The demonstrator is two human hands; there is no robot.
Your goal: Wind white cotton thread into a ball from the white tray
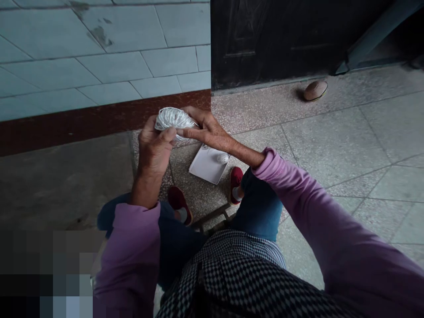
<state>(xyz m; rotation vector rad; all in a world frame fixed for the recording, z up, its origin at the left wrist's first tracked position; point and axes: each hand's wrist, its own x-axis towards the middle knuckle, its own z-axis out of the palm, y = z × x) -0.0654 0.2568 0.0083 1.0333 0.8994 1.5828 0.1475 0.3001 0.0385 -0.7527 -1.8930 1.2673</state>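
Note:
A bundle of shiny white cord (174, 119), wound into a rounded coil, is held up in front of me between both hands. My left hand (155, 143) grips its left side, with the thumb pressed on the near face. From the right, my right hand (205, 128) closes on the coil, its thumb across the near edge and its fingers behind. Below the hands, a shallow white box (207, 165) lies on the floor between my feet. Inside it is a small white ball-like thing (222, 158), and a bit of thin strand shows near the far edge.
A tiled wall (115, 70) with a dark red skirting (109, 110) stands ahead on the left. A dark door (265, 44) is at the far right. Near its sill lies a rounded brownish object (315, 90) on the speckled floor (331, 132).

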